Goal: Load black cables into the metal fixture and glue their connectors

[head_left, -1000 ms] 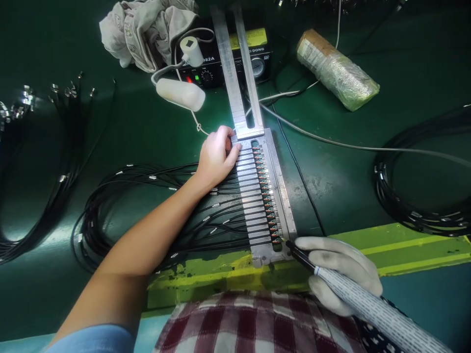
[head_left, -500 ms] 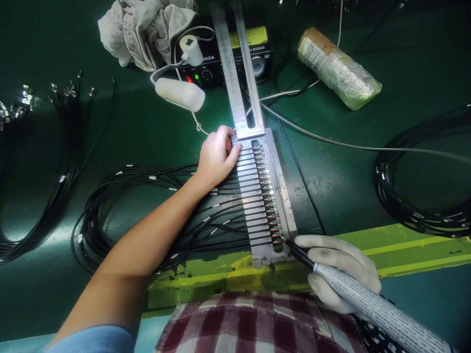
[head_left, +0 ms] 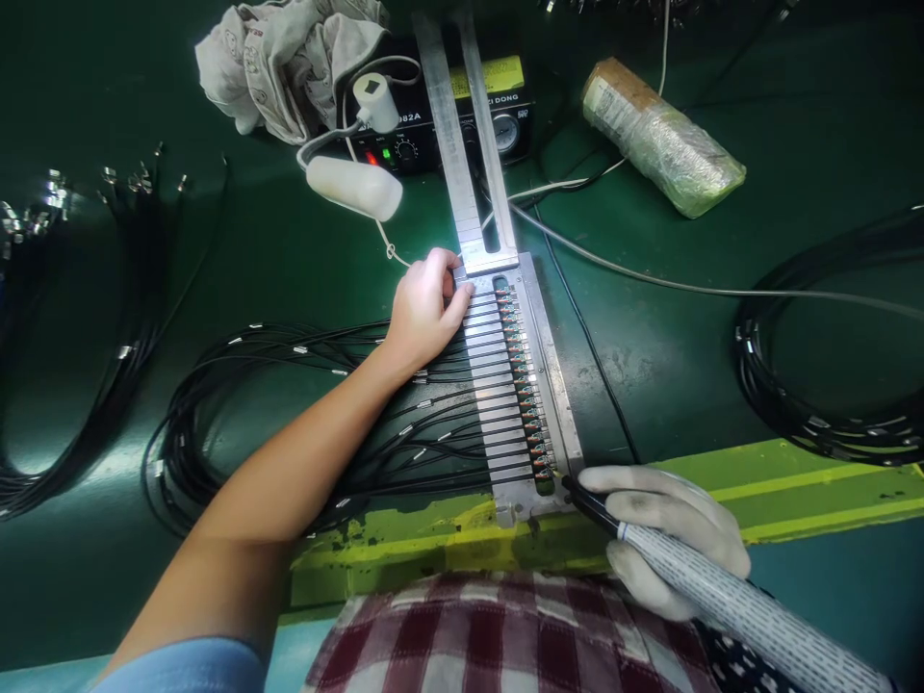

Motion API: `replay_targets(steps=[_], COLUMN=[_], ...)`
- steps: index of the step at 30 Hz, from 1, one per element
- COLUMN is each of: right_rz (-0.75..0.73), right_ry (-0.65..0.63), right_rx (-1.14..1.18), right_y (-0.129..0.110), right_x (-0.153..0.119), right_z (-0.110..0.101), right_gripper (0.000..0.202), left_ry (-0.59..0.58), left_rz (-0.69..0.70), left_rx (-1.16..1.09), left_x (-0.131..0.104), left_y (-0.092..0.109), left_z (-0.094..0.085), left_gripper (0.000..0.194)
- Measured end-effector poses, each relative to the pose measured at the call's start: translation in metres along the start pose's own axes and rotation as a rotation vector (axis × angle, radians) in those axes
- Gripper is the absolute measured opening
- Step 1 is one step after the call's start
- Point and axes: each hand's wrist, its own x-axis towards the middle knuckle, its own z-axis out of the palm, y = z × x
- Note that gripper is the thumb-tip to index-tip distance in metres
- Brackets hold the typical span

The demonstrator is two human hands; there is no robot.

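Observation:
A metal fixture (head_left: 498,409) lies on the green surface with black cables (head_left: 433,397) laid across it in a row, their small ends near its right side. My left hand (head_left: 425,313), bare, is closed on the fixture's upper left edge, thumb on top. In a white glove, my right hand (head_left: 675,529) grips a dispensing pen (head_left: 693,568) with a black front part. The pen's thin tip is at the lowest cable ends; whether it touches them cannot be made out.
A slotted metal bar (head_left: 451,144) meets the fixture's top, over a black control box (head_left: 411,149). Around are a crumpled cloth (head_left: 281,63), a white cylinder (head_left: 353,186), a wrapped roll (head_left: 664,135) and cable coils (head_left: 751,375) right. More cables (head_left: 122,366) lie left.

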Motion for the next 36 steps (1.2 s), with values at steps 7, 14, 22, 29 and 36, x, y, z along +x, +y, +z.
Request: replay_targets(steps=[7, 14, 22, 29, 36], right_rz=[0.006, 0.013, 0.014, 0.027, 0.01], right_ry=[0.001, -0.002, 0.003, -0.001, -0.002], right_rx=[-0.003, -0.012, -0.009, -0.01, -0.004], right_y=[-0.0004, 0.0012, 0.0027, 0.003, 0.0026], right_x=[0.0008, -0.0016, -0.0013, -0.0014, -0.0001], right_z=[0.0, 0.0002, 0.001, 0.0014, 0.0008], right_gripper=[0.031, 0.03, 0.031, 0.033, 0.035], left_ry=[0.003, 0.007, 0.01, 0.014, 0.005], left_rz=[0.006, 0.004, 0.007, 0.004, -0.004], left_rx=[-0.009, -0.018, -0.019, -0.028, -0.013], left_x=[0.0, 0.0001, 0.0, 0.0, 0.0001], left_y=[-0.0002, -0.0002, -0.0005, -0.0004, -0.0004], left_z=[0.0002, 0.0004, 0.0007, 0.0005, 0.0008], left_gripper=[0.018, 0.017, 0.017, 0.019, 0.018])
